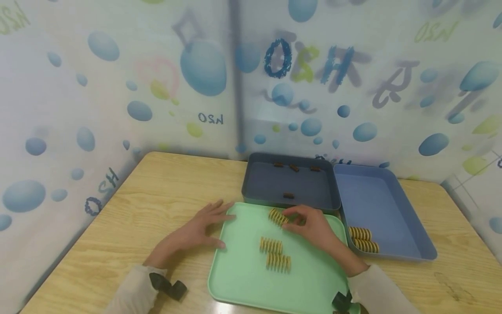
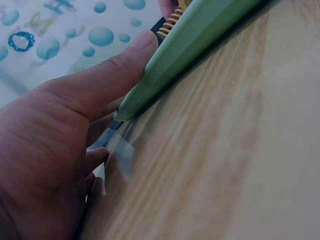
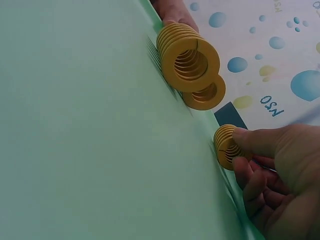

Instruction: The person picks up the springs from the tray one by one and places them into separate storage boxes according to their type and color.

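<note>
We see an off-white left sleeve [image 1: 132,291], its pale cloth lightly creased, and a right sleeve [image 1: 380,290] of the same off-white. Near the end of the left one we find a black device [image 1: 161,283] made of blocky pieces joined in a row. Beside the right one we see a second black device [image 1: 342,302], angular too, its finer details too small for us to tell.

Near tray [image 1: 239,274]: two springs [image 1: 271,246], third spring [image 1: 276,216] at their 12 o'clock; at near tray's 12, back tray [image 1: 270,181] with four springs [image 1: 288,195]; at 2, side tray [image 1: 392,218] with two.
</note>
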`<action>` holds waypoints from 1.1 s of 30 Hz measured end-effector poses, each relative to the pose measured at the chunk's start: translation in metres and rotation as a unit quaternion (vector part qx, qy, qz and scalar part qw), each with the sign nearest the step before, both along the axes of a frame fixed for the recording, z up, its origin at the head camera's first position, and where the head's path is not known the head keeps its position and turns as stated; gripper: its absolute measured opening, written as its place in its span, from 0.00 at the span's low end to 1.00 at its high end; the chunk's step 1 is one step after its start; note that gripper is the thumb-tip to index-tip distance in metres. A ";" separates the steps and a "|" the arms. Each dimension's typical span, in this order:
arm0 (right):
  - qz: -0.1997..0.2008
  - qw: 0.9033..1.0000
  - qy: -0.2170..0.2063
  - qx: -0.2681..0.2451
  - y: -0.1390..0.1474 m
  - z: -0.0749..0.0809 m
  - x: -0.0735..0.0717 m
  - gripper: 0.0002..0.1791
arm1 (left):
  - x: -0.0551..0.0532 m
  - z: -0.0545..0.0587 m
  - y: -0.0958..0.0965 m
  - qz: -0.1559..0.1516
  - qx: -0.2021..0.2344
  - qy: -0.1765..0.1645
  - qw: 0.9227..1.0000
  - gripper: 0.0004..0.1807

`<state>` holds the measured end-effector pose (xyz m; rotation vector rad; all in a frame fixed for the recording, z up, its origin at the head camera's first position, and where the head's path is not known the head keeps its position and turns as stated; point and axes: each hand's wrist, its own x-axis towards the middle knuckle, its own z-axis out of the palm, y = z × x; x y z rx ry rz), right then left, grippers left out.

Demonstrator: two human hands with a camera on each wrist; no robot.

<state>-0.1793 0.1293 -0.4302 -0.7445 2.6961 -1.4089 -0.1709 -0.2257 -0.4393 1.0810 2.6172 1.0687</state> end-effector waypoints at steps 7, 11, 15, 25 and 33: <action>0.008 0.999 -0.039 0.012 -0.001 0.003 0.001 0.21 | 0.000 0.000 0.000 -0.002 0.000 0.003 1.000 0.42; 0.020 0.998 -0.055 0.010 -0.001 0.004 0.001 0.22 | 0.000 0.000 -0.001 -0.003 0.001 0.004 1.000 0.41; 0.030 0.997 -0.065 0.002 -0.001 0.003 0.001 0.23 | 0.000 0.000 -0.001 -0.003 0.001 0.002 1.000 0.41; 0.056 0.996 -0.071 0.002 -0.001 -0.001 0.000 0.23 | 0.001 0.001 0.000 -0.003 -0.002 0.006 1.000 0.41; 0.047 0.994 -0.100 -0.018 -0.001 -0.002 0.000 0.22 | 0.001 0.000 -0.001 -0.003 -0.002 0.007 1.000 0.41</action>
